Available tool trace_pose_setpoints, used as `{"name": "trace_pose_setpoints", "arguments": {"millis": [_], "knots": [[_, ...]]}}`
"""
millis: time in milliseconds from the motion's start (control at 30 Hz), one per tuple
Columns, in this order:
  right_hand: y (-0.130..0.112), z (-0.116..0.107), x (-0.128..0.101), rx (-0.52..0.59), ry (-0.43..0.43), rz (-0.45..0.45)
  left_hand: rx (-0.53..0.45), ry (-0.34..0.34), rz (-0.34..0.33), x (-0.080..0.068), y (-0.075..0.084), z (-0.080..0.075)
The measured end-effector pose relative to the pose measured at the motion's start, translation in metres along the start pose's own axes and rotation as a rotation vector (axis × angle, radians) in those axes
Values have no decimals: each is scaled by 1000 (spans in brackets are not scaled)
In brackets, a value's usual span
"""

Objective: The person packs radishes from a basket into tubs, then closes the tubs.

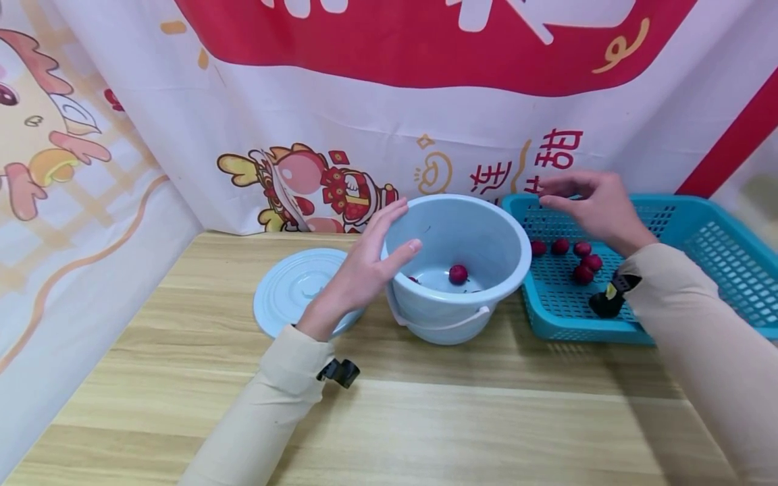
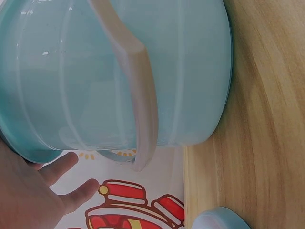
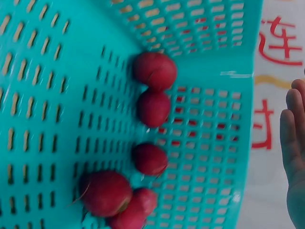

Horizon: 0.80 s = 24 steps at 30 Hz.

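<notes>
"Radishes (image 1: 582, 248): where are they?"

"Several lie in the turquoise basket (image 1: 565, 330), on my right; another shows on the floor of the pale blue bucket (image 1: 450, 314)."

"And your hands?"

"My left hand (image 1: 371, 262), fingers straight, is at the bucket's rim, gripping nothing. My right hand (image 1: 598, 202), loosely bent, thumb apart, is above the basket, with nothing visible in it."

"Any writing?"

"Red characters (image 1: 558, 150) on the cloth (image 1: 358, 108): 连 and 甜. Others are cut off or covered."
</notes>
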State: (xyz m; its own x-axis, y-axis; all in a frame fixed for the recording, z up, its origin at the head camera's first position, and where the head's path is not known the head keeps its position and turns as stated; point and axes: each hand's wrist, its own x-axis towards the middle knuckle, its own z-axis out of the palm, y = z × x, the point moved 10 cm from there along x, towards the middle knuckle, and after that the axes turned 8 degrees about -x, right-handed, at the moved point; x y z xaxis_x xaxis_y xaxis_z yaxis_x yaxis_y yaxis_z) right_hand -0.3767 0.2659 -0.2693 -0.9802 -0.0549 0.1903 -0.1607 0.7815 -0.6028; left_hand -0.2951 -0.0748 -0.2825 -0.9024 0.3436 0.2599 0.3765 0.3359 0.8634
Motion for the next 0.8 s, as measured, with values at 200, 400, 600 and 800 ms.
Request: {"name": "trace_pose_setpoints", "arguments": {"millis": [200,400,600,800], "knots": [[19,1,4,19,-14,37,-7,2,-3,0,0,0],[32,11,5,30,-55,75,-4,4,-1,0,1,1],[40,28,6,23,-178,105,0,6,-4,-1,0,1],[53,44,5,-8,-322,142,5,5,-2,-1,2,1]]}}
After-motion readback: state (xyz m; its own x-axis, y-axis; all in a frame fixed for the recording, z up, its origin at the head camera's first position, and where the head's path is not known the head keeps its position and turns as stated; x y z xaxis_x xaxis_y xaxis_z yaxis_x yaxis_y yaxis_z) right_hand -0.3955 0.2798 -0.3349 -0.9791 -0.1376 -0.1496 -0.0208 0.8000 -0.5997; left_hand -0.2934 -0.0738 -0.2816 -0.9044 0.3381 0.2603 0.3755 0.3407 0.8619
